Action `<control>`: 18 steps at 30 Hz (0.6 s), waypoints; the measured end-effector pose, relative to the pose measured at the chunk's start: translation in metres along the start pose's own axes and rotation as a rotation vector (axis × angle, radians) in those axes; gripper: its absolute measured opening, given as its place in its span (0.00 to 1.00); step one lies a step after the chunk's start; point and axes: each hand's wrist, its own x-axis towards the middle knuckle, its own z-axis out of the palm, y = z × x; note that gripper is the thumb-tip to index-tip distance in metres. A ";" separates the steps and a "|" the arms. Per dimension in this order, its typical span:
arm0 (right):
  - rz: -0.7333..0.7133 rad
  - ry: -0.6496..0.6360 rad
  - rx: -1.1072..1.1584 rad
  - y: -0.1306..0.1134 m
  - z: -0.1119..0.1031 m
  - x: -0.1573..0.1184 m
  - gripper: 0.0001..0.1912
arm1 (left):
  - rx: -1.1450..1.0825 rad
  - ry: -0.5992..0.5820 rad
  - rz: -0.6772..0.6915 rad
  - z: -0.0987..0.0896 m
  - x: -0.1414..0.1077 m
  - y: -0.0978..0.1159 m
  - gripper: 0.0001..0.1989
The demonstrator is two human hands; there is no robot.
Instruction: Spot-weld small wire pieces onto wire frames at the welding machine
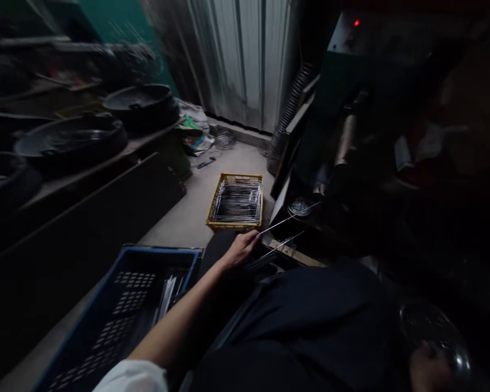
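Near the middle of the head view, my left hand (pixel 243 246) is closed on one end of a thin metal rod (pixel 280 224). The rod's far end reaches up and right to the dark machine, above a small dish of metal bits (pixel 299 207). Several more rods (pixel 281 245) lie just right of my left hand. At the lower right, my right hand (pixel 430 369) is dim and blurred beside a shiny round metal bowl (pixel 430 326); its fingers cannot be made out.
A yellow crate (pixel 234 224) with many thin rods stands on the floor ahead. At the left is a blue crate (pixel 163 251) holding metal strips. Large round pans (pixel 110 141) line a shelf further left. A dark machine (pixel 347 136) stands on the right.
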 end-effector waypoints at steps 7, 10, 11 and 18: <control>0.139 0.039 -0.023 0.035 0.025 0.013 0.12 | 0.054 -0.084 -0.044 -0.004 0.003 0.009 0.19; 0.152 0.068 -0.028 0.023 0.015 0.014 0.12 | 0.070 -0.079 -0.037 0.000 0.004 0.010 0.19; 0.156 0.114 -0.010 0.014 0.010 0.015 0.13 | 0.079 -0.069 -0.033 0.002 0.003 0.011 0.18; 0.087 0.017 0.548 -0.164 -0.001 0.008 0.19 | 0.145 -0.026 0.064 0.013 0.005 0.037 0.14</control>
